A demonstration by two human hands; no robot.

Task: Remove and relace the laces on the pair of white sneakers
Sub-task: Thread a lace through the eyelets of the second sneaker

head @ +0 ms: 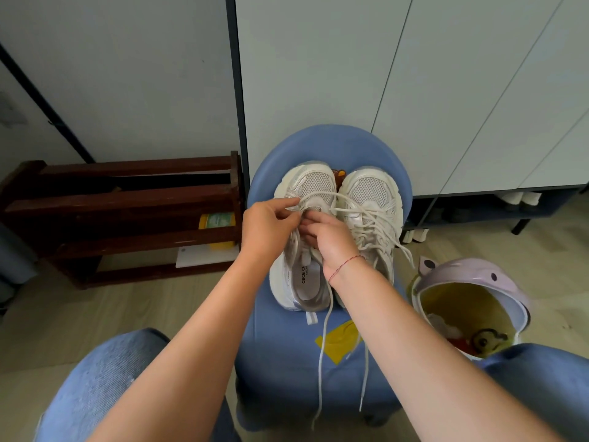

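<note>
Two white sneakers stand side by side on a blue chair (287,352), toes pointing away from me. On the left sneaker (310,186), my left hand (266,229) pinches its white lace (322,342) by the eyelets, and a loop arcs over the toe. My right hand (330,239) rests over that shoe's tongue with curled fingers on the lace. Two lace ends hang down over the chair's front. The right sneaker (371,199) is still laced, its ends trailing to the right.
A dark wooden shoe rack (121,212) stands on the left with a yellow packet inside. A lilac bin (471,301) with an open lid sits at the right. White cabinet doors (414,90) rise behind the chair. My jeans-clad knees flank the chair.
</note>
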